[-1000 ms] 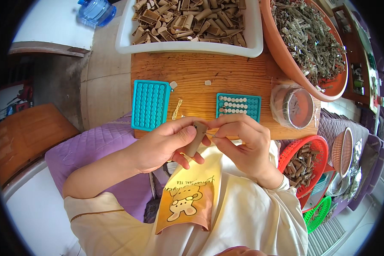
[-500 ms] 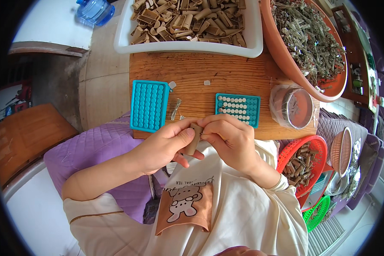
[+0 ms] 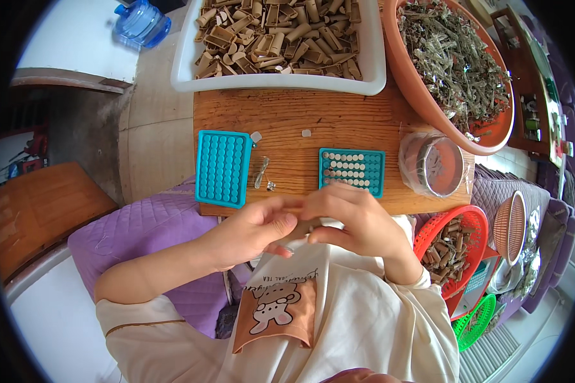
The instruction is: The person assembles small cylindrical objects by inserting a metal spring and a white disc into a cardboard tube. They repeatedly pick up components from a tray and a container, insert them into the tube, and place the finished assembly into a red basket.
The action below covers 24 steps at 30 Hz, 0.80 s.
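My left hand [image 3: 259,230] and my right hand [image 3: 358,220] meet above my lap, just off the table's front edge. Between them is a small tan, trough-shaped casing [image 3: 305,226], mostly hidden by my fingers. My left thumb lies along its near side, while the right fingers curve over it with the thumb below. Beyond my right hand, a turquoise tray [image 3: 375,173] holds rows of small white discs. A second turquoise tray [image 3: 222,169] with rows of round cells lies on the left. Near it are a clear scrap [image 3: 260,172] and a small metallic bit [image 3: 271,186].
A white bin [image 3: 281,82] of tan casings stands at the back. An orange basin [image 3: 415,89] of clear-and-dark scraps is at back right, with a plastic-lined round container [image 3: 442,167] below it. A red basket [image 3: 421,239] of casings sits right of my arm.
The casing has turned and is now mostly covered by my right hand, which has shifted over it. The small metallic bit by the left tray now shows more plainly. The view has tilted slightly.
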Each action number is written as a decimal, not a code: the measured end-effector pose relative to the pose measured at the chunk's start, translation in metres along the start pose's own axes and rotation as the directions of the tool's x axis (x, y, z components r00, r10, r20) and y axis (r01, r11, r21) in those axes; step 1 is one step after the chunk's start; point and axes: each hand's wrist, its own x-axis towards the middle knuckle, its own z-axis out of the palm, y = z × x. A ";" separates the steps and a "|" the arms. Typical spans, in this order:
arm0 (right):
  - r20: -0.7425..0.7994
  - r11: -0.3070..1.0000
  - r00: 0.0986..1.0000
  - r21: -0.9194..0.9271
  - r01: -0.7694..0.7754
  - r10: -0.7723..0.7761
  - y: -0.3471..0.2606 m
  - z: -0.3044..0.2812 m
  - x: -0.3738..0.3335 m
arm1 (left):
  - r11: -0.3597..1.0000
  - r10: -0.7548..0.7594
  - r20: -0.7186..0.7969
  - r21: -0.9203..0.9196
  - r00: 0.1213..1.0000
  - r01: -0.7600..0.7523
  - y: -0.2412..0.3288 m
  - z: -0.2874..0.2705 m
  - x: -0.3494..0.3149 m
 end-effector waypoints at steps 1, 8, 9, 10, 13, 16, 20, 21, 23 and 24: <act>-0.063 0.995 0.998 -0.101 -0.011 0.005 -0.007 -0.006 -0.006 | 0.999 0.027 -0.017 -0.020 0.999 -0.027 0.002 -0.001 0.002; -0.679 0.584 0.679 -0.442 -0.681 0.278 -0.040 -0.080 -0.104 | 0.993 0.073 -0.111 -0.087 0.991 -0.083 0.008 -0.016 0.000; -0.706 0.489 0.610 -0.415 -0.767 0.359 -0.042 -0.093 -0.128 | 0.996 0.056 -0.090 -0.069 0.994 -0.062 0.007 -0.016 0.001; -0.661 0.320 0.597 -0.504 -0.802 0.455 -0.045 -0.107 -0.149 | 0.998 0.041 -0.077 -0.050 0.996 -0.045 0.006 -0.014 0.001; -0.592 -0.019 0.267 -0.431 -0.902 0.760 -0.035 -0.133 -0.247 | 1.000 0.016 -0.035 -0.025 0.999 -0.017 0.006 -0.018 0.003; -0.613 -0.059 0.255 -0.443 -0.894 0.748 -0.037 -0.127 -0.254 | 1.000 0.017 -0.036 -0.024 0.999 -0.017 0.009 -0.017 0.005; -0.511 0.355 0.582 -0.476 -0.805 0.633 -0.017 -0.124 -0.161 | 1.000 0.023 -0.068 -0.010 0.997 -0.024 0.008 -0.015 0.003; -0.471 0.435 0.691 -0.545 -0.716 0.548 -0.011 -0.123 -0.136 | 1.000 0.024 -0.056 -0.002 0.998 -0.024 0.008 -0.016 0.003; -0.410 0.631 0.835 -0.550 -0.547 0.367 -0.010 -0.115 -0.070 | 1.000 0.030 -0.048 0.008 0.998 -0.029 0.006 -0.019 0.004; -0.342 0.683 0.880 -0.557 -0.473 0.330 -0.010 -0.113 -0.038 | 0.999 0.037 -0.056 0.013 0.998 -0.037 0.003 -0.020 0.004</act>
